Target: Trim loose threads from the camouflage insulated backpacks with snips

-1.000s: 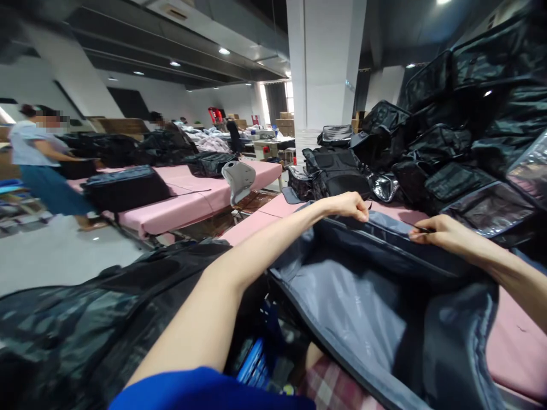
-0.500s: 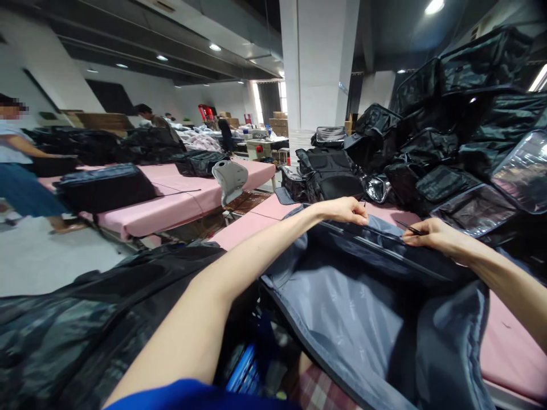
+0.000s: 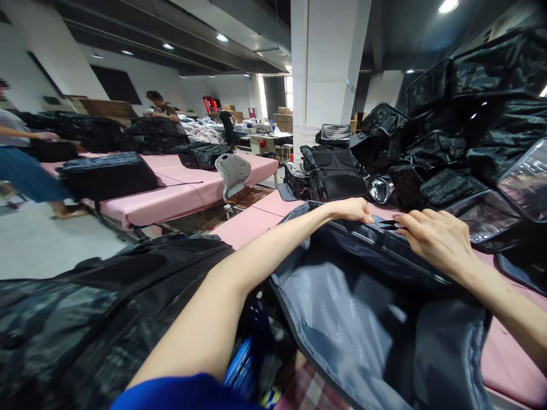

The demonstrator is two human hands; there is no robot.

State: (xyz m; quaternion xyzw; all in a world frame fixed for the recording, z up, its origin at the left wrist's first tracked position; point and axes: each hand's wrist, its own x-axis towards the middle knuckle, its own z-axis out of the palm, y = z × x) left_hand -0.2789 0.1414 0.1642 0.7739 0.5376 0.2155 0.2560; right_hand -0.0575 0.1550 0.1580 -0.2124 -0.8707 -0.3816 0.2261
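A large dark bag with grey lining (image 3: 342,296) lies open before me on a pink table (image 3: 513,364). My left hand (image 3: 352,209) is closed on the bag's far rim, fingers curled over the edge. My right hand (image 3: 433,236) rests on the same rim a little to the right, fingers bent, pinching a small black tool (image 3: 387,224) that points left toward my left hand.
A heap of black and clear-panelled bags (image 3: 448,148) is piled at the back right. More black fabric (image 3: 85,319) lies at the left. Other pink tables (image 3: 171,193) carry black cases. People stand at the far left. A white pillar (image 3: 327,68) rises behind.
My right hand has slid left along the rim toward my left hand, and the tool now points between them. My left hand has stayed on the edge.
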